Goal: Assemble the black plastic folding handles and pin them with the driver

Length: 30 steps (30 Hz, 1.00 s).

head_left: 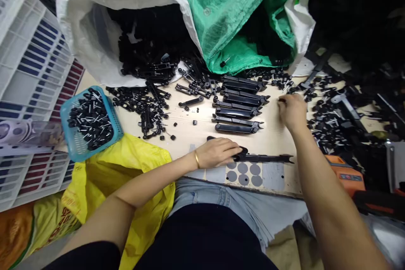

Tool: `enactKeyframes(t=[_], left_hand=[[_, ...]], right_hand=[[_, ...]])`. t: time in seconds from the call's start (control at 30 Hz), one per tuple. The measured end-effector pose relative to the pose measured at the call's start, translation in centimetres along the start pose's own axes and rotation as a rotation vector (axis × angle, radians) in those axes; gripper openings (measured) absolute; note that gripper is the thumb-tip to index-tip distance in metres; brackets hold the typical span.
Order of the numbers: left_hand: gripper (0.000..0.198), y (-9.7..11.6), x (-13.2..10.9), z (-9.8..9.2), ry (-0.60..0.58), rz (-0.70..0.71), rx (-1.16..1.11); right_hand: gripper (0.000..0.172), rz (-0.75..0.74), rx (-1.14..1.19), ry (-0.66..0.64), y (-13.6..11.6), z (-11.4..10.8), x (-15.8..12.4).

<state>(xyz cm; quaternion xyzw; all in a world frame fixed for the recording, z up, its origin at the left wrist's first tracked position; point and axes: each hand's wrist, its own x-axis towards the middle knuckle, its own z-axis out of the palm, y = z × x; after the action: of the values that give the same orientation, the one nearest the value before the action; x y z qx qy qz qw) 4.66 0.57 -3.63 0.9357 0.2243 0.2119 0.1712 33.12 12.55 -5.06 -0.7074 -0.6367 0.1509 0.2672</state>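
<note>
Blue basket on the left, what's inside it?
The blue basket holds a jumbled heap of black-headed pins, some with silvery shanks showing. Some bare interior shows near its lower left; whatever lies beneath the heap is covered.

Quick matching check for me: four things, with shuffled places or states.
1. Left hand
2. Right hand
3. Basket
4. Green sack

A. Just beyond the row of parts
B. Blue, holding pins
C. On a long black part
D. Right of the row

Pairs: 1-C, 2-D, 3-B, 4-A
</note>
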Motion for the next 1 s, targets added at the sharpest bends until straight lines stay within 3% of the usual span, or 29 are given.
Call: enactKeyframes(t=[0.07,0.13,0.2,0.27,0.4,0.47,0.53,0.6,0.7,0.83,0.9,1.0], left_hand=[[0.020,-0.7,-2.3,-1.2,0.169,-0.204,0.051],[0.016,-2.3,-4.8,-2.7,0.304,-0.483,0.122],[0.018,-4.5,-7.1,-4.1,0.382,-0.759,0.209],[0.023,-6.6,-8.5,-5.1,0.414,-0.903,0.297],[0.032,-9.9,-8.2,-5.3,0.255,-0.793,0.331],[0.028,-11.0,-7.3,-5.0,0.154,-0.755,0.322],[0.024,-11.5,-6.6,-5.0,0.127,-0.774,0.308],[0.020,-11.2,-6.5,-5.2,0.182,-0.788,0.288],[0.013,-8.8,-6.9,-5.7,0.386,-0.820,0.142],[0.026,-3.6,-6.4,-4.3,0.681,-0.922,-0.411],[0.029,-1.7,-5.6,-3.0,0.721,-0.952,-0.658],[0.028,-0.9,-4.5,-1.4,0.715,-0.994,-0.824]], right_hand=[[0.016,0.061,0.107,0.081,-0.3,-0.6,-1.5],[0.016,0.129,0.294,0.131,-0.6,-1.7,-4.8],[0.016,0.213,0.564,0.119,-0.8,-2.7,-8.7],[0.020,0.310,0.753,0.084,-1.0,-3.3,-12.2],[0.025,0.435,0.875,0.115,-2.1,-3.3,-16.1],[0.026,0.431,0.872,0.105,-3.2,-3.1,-16.9],[0.025,0.412,0.856,0.042,-4.5,-2.9,-17.5],[0.023,0.399,0.840,-0.024,-5.8,-2.5,-18.1],[0.022,0.397,0.842,-0.043,-6.9,-1.3,-18.9],[0.023,0.358,0.746,-0.043,-6.9,-0.1,-19.1],[0.020,0.232,0.544,-0.084,-6.9,-0.5,-18.7],[0.013,-0.113,0.162,-0.196,-7.7,-1.7,-17.8]])
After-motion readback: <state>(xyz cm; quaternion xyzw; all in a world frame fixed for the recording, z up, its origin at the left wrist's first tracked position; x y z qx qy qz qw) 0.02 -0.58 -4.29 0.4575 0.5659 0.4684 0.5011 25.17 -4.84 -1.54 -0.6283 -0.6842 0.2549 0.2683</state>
